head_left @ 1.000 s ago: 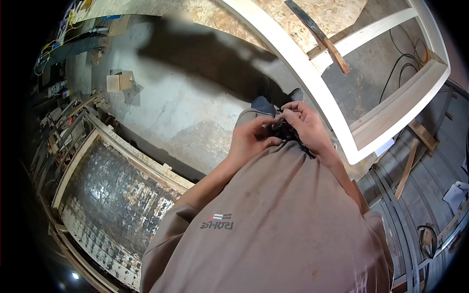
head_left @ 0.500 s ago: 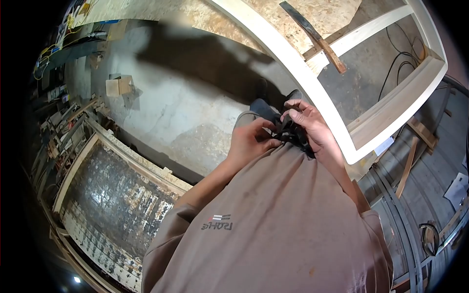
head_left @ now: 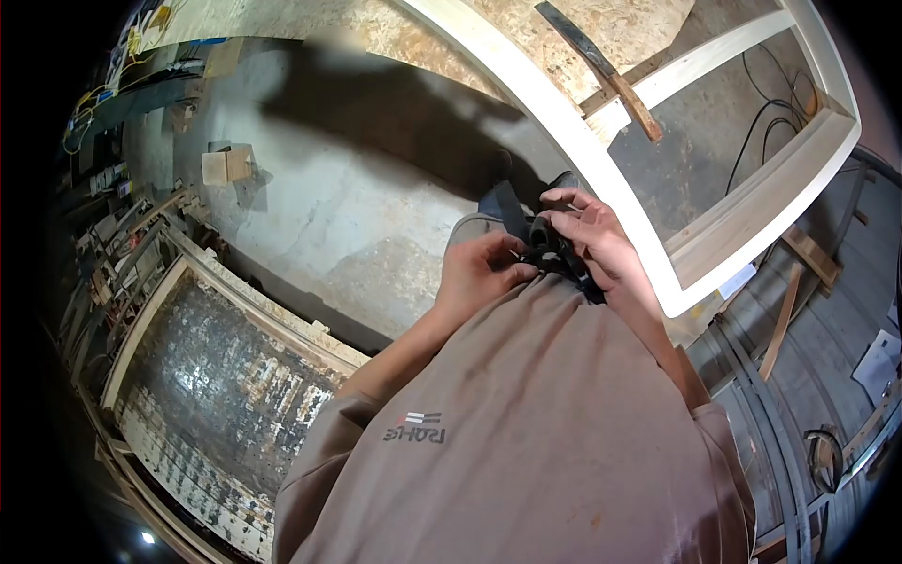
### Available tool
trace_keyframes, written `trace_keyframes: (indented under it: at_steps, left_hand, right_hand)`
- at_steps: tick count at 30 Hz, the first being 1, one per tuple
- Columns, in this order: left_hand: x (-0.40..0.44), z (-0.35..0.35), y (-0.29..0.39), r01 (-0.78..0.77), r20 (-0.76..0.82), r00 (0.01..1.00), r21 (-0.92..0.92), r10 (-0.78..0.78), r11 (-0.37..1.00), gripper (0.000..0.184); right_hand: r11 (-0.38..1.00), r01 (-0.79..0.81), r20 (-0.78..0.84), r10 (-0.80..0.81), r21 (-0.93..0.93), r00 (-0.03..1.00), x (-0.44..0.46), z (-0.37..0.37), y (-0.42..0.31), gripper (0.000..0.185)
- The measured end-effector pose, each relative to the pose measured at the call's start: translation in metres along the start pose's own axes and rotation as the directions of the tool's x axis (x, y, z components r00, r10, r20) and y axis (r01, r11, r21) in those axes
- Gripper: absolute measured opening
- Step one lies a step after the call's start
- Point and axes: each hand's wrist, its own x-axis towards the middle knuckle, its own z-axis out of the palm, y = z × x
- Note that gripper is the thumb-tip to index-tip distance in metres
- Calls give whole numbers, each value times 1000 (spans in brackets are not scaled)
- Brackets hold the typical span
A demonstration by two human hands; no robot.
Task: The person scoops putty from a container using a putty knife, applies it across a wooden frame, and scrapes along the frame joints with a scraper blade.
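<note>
At the waist, below the front of the brown shirt (head_left: 526, 404), my two hands close on a black strap (head_left: 545, 256), which looks like a belt. My left hand (head_left: 477, 274) pinches it from the left with thumb and fingers. From the right, my right hand (head_left: 594, 240) grips another part, its fingers bent round the dark material. A flat black end of the strap (head_left: 509, 209) stands up between the hands. Fingers and folds of cloth hide how the pieces join.
A white wooden frame (head_left: 648, 254) lies close at my right, with a dark-bladed, wooden-handled tool (head_left: 601, 70) across it. A cardboard box (head_left: 225, 166) sits on the concrete floor. A paint-spattered panel (head_left: 225, 367) is at left; metal rails (head_left: 770, 451) are at right.
A flat black strap end now rises between my hands. My right hand has shifted slightly; my left hand stays nearly in place.
</note>
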Motion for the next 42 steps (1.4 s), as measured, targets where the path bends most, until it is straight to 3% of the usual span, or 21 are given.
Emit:
trace_keyframes:
  at_steps: [2,10,13,19,23,26,28,29,30,31,33,36,39,42]
  left_hand:
    - [0,-1,-2,12,1,1000,-3,-12,1000,36]
    - [0,-1,11,17,0,1000,20,-17,1000,36]
    - [-2,-1,8,-16,-7,1000,31,16,999,37]
    - [-2,-1,2,5,-19,1000,-6,-5,1000,22]
    - [-1,0,-1,85,-53,994,-132,-93,988,17]
    - [-2,0,-1,75,-79,993,-135,-86,988,17]
    - [0,1,-10,65,-97,992,-214,-87,975,17]
    - [0,0,-9,78,-107,989,-225,-104,971,18]
    - [0,0,-5,92,-117,986,-236,-122,967,18]
    - [0,0,-3,107,-125,982,-246,-141,963,19]
    - [0,0,0,113,-117,981,-289,-152,951,19]
    - [1,-1,-1,135,-103,979,-320,-176,938,18]
    - [-2,0,-7,144,-115,973,-364,-198,920,16]
    - [-5,2,-11,84,-166,973,-392,-160,916,16]
  right_hand:
    - [1000,-8,32,9,-17,999,0,-4,-3,34]
    - [989,149,-90,-147,15,985,14,-7,21,25]
    - [991,128,-83,-126,25,989,14,-8,23,23]
    - [996,85,-1,-85,2,996,14,-9,18,22]
    - [997,73,3,-73,-14,997,10,-3,12,21]
    - [984,-8,-36,1,-177,999,5,1,-3,32]
    - [912,0,44,19,-409,999,-10,3,-17,46]
    - [856,11,81,36,-516,996,-17,3,-24,53]
    - [788,-72,112,177,-612,978,-23,-1,-31,67]
    - [622,75,161,83,-779,983,-32,11,-40,71]
    - [637,101,194,78,-765,978,-28,6,-28,71]
    - [749,-68,51,134,-659,990,-27,11,-26,64]
    - [832,-8,38,35,-554,999,-23,9,-12,52]
    - [859,-16,57,52,-512,997,-22,12,-13,49]
